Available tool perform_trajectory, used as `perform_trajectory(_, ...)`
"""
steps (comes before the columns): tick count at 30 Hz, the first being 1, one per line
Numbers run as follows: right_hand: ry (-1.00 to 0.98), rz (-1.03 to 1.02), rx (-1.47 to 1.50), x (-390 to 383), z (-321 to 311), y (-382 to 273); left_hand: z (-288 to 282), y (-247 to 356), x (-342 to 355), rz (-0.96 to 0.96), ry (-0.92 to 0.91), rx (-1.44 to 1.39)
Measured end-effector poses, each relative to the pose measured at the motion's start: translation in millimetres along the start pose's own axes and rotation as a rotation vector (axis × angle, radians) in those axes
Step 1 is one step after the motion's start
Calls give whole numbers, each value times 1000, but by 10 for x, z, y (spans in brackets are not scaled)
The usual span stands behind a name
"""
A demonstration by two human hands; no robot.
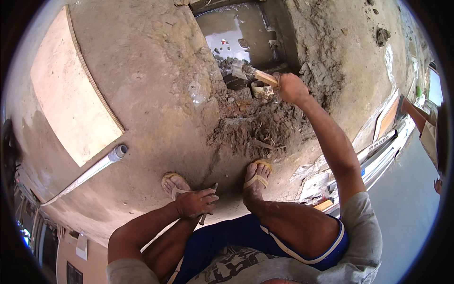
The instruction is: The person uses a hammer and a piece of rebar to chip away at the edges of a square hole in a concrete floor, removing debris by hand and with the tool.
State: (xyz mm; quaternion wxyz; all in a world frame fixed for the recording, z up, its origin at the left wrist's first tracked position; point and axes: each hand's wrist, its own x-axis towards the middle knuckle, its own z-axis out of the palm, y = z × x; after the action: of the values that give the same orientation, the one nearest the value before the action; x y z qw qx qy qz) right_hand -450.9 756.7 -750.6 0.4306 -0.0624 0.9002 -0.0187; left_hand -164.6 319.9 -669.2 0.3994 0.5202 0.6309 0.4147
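My right hand [291,88] reaches forward and grips the wooden handle of a hammer [246,72], whose metal head lies at the edge of a dug hole. A short cut pipe stub [259,89] stands in the dirt just below the handle. Resting by my left foot, my left hand [196,202] is closed around a thin metal chisel [208,190] that sticks out above and below the fingers. I am squatting in blue shorts and sandals.
A pit of muddy water [236,33] lies beyond the hammer, with loose broken soil [255,125] in front of my feet. A plywood board [71,90] and a white plastic pipe [90,173] lie at left. Metal rails [378,154] and another person's arm [415,114] are at right.
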Motion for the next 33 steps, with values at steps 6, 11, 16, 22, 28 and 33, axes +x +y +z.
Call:
perform_trajectory(6,258,108,671,-141,87,-394,-83,16,37,-1,-4,-22)
perform_trajectory(11,-89,88,236,-20,371,-145,-111,16,28,3,32,-15)
perform_trajectory(16,31,139,495,-167,172,-410,-48,36,24,-20,25,-27)
perform_trajectory(22,-48,127,334,-283,103,-394,-152,69,49,-23,69,7)
perform_trajectory(28,6,-18,1135,-428,117,-225,-114,27,36,1,33,31)
perform_trajectory(33,113,-45,288,-310,-94,-60,15,51,3,-22,44,34)
